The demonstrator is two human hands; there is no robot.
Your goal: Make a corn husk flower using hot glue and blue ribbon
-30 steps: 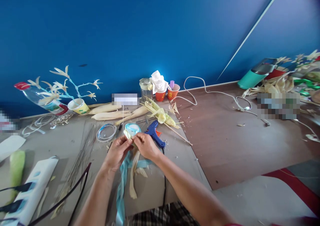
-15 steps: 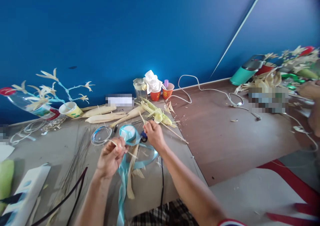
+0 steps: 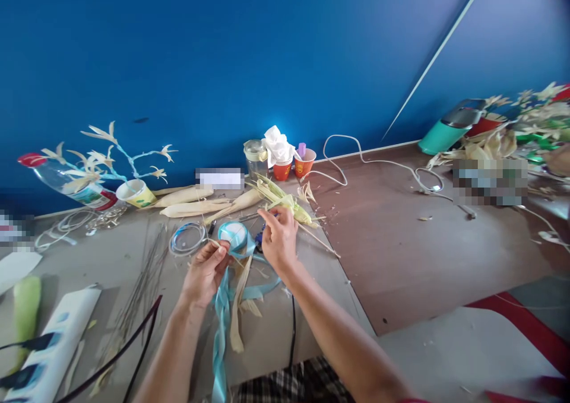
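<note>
My left hand [image 3: 208, 270] is closed in a pinch on a thin pale strip of corn husk [image 3: 214, 244]. To its right, my right hand [image 3: 279, 240] has its index finger stretched out toward the left, and nothing shows between its fingers. Behind the hands lies a roll of light blue ribbon [image 3: 233, 235], its loose ribbon [image 3: 219, 338] running down to the table's front edge. A longer dry husk piece [image 3: 239, 317] rests beside that ribbon. Partly covered by my right hand is a small dark blue object [image 3: 259, 237].
Dry husks [image 3: 191, 208] and a greenish husk [image 3: 289, 204] lie behind the hands. Husk flowers stand in a paper cup [image 3: 136, 195] by a plastic bottle [image 3: 91, 192]. Thin wires [image 3: 145, 272] and a power strip [image 3: 66, 338] are at left. A white cable [image 3: 387, 162] crosses the brown table.
My right hand has loosened its pinch and stretched out its index finger; the strip that stuck up from it no longer shows. My left hand still pinches its strip. The view has shifted slightly.
</note>
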